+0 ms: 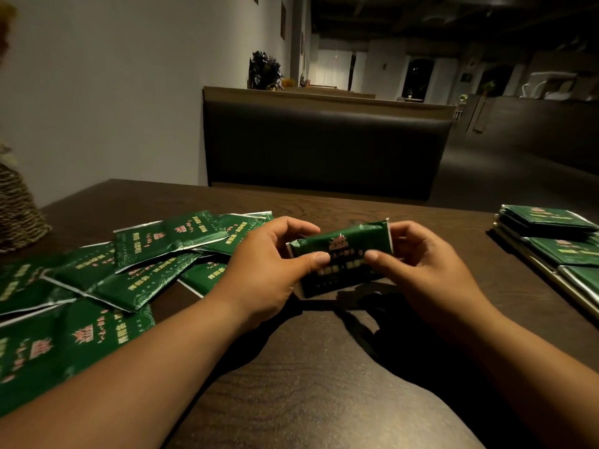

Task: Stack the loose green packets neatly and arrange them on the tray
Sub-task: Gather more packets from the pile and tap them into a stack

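Observation:
A small stack of green packets (340,254) is held just above the dark wooden table, in front of me. My left hand (269,270) grips its left end, thumb on top. My right hand (421,264) grips its right end the same way. Several loose green packets (129,270) lie scattered and overlapping on the table to the left. At the right edge a tray (531,254) carries neat piles of green packets (547,222).
A woven basket (16,215) stands at the far left of the table (324,384). A dark booth seat (324,150) faces me across the table, with a white wall to its left.

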Demonstrator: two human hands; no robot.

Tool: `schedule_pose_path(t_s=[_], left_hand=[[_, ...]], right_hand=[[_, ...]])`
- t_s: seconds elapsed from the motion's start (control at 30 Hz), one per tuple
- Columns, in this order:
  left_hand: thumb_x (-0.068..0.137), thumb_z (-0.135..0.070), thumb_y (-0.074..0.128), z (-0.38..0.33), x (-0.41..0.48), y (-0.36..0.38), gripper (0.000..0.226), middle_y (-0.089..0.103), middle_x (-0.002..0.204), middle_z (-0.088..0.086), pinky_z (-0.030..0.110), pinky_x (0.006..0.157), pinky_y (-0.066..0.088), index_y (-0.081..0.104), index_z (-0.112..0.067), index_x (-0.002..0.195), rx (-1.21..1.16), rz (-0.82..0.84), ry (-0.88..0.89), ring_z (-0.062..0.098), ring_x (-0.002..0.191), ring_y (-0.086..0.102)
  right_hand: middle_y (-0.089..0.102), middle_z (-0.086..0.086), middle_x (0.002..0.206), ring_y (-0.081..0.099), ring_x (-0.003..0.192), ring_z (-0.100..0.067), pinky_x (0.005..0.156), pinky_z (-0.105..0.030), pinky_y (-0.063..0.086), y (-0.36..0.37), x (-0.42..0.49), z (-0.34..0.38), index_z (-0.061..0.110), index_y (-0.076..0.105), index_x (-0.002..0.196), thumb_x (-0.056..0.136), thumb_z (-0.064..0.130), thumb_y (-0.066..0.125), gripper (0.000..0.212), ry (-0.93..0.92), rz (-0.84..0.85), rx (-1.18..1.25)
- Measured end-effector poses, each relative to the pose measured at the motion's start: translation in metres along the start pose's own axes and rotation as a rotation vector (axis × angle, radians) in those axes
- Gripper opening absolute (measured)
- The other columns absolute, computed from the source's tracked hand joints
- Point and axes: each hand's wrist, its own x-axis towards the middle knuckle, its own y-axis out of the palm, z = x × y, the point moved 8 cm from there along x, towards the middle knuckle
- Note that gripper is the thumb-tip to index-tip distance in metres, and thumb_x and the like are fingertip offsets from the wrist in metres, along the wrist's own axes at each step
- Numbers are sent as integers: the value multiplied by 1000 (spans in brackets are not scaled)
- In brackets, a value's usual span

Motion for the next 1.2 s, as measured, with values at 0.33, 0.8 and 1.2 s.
schedule_pose_path(t_s=[0.33, 0.8, 1.2], left_hand=[[98, -66, 45, 45, 13, -19, 84, 1, 174, 6, 45, 129, 2, 9, -29, 165, 1005, 66, -232, 25, 159, -8], [98, -35, 68, 4, 3, -9, 23, 72, 84, -15, 17, 72, 48, 71, -33, 120, 657, -51, 72, -2, 80, 66], [53, -101, 53, 37, 2, -13, 125, 12, 169, -1, 52, 126, 13, 18, -45, 159, 954, 104, -252, 28, 157, 7]], right_hand=[[69, 4, 100, 70, 89, -13, 84, -39, 61, -8, 1, -24, 29, 57, 126, 84, 29, 84, 50, 245, -41, -444], [56, 15, 104, 56, 96, -2, 79, -21, 47, 33, -6, 6, 36, 78, 101, 88, 50, 71, 20, -232, 248, -834], [65, 1, 77, 62, 75, -21, 67, -35, 55, -15, 5, -9, 19, 68, 76, 87, 45, 72, 29, 59, -42, -1085]])
